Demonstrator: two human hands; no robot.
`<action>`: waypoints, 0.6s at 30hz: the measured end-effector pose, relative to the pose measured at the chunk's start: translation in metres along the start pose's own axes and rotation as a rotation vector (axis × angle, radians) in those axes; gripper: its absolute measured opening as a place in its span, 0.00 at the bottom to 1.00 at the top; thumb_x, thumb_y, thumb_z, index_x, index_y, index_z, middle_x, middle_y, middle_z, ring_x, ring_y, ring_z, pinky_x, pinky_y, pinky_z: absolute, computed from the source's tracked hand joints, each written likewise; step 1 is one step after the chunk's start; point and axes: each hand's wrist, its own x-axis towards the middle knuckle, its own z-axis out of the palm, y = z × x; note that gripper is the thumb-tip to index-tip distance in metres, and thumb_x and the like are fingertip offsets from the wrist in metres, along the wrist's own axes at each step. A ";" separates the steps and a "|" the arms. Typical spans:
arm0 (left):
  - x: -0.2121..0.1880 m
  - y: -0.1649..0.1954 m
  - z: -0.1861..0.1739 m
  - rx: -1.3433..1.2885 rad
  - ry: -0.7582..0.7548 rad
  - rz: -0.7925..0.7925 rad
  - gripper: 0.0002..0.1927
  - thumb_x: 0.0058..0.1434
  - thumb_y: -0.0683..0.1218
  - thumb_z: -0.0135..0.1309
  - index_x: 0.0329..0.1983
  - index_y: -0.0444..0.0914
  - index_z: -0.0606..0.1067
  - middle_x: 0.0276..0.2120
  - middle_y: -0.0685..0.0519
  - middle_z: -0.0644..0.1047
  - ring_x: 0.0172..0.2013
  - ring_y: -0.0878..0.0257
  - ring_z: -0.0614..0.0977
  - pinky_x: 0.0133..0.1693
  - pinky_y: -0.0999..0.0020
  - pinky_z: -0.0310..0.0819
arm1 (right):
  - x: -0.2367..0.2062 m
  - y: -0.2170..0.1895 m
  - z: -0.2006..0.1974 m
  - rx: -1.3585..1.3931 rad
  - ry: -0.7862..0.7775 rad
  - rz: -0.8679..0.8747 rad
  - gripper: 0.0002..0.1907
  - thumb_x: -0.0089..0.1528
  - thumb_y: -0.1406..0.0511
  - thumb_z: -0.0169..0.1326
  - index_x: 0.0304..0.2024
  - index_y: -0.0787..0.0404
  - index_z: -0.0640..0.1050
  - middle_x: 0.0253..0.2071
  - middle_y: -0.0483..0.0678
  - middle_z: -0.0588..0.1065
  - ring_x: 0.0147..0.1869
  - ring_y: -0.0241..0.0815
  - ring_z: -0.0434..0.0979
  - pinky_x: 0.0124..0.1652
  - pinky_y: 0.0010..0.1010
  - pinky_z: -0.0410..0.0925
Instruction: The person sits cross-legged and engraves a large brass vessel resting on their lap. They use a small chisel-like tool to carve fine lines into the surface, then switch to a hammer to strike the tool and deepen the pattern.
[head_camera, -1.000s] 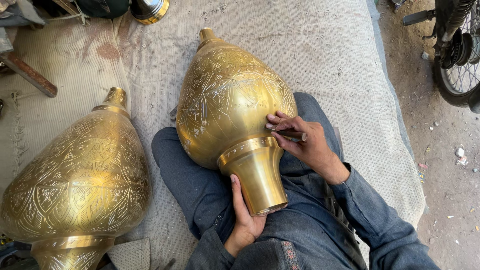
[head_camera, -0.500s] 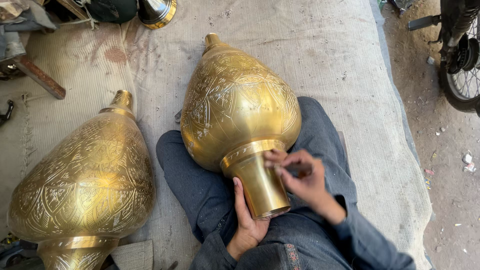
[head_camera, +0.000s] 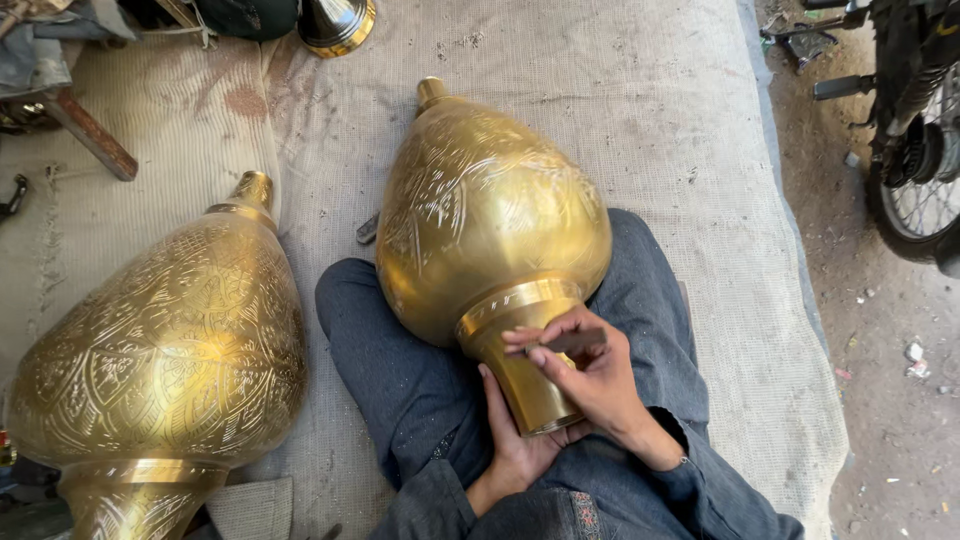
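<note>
A large engraved brass vase (head_camera: 488, 215) lies on its side across my lap, its neck pointing toward me. My left hand (head_camera: 518, 445) cups the underside of the neck near its rim. My right hand (head_camera: 590, 375) rests on top of the neck and pinches a small dark engraving tool (head_camera: 568, 342) against the brass collar. My legs in dark grey trousers (head_camera: 400, 370) are crossed under the vase.
A second engraved brass vase (head_camera: 165, 350) lies to my left on the pale woven mat (head_camera: 690, 130). A brass bell-shaped piece (head_camera: 338, 22) and clutter sit at the far edge. A motorcycle wheel (head_camera: 915, 190) stands on the dirt ground at right.
My right hand has moved with the tool from the vase's round body down onto its neck. The left hand has kept its hold under the neck.
</note>
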 end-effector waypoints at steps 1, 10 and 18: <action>0.002 -0.001 -0.003 -0.013 0.033 0.002 0.56 0.52 0.85 0.25 0.72 0.45 0.58 0.62 0.44 0.71 0.57 0.47 0.77 0.53 0.44 0.77 | 0.005 -0.002 0.002 0.025 0.063 0.035 0.07 0.65 0.73 0.57 0.43 0.67 0.73 0.47 0.59 0.83 0.57 0.51 0.84 0.56 0.39 0.77; 0.006 -0.002 -0.002 0.023 0.025 0.027 0.59 0.53 0.87 0.25 0.70 0.40 0.64 0.53 0.42 0.77 0.50 0.43 0.82 0.51 0.39 0.78 | 0.081 -0.017 0.011 -0.339 0.362 -0.175 0.08 0.66 0.73 0.58 0.47 0.70 0.74 0.48 0.57 0.81 0.58 0.44 0.82 0.56 0.29 0.75; 0.004 0.002 0.004 0.074 0.066 0.025 0.60 0.49 0.87 0.22 0.70 0.43 0.62 0.57 0.43 0.75 0.54 0.46 0.80 0.51 0.40 0.79 | 0.086 -0.021 0.025 -0.629 0.381 -0.285 0.09 0.66 0.73 0.60 0.46 0.71 0.75 0.46 0.56 0.82 0.54 0.41 0.84 0.54 0.29 0.77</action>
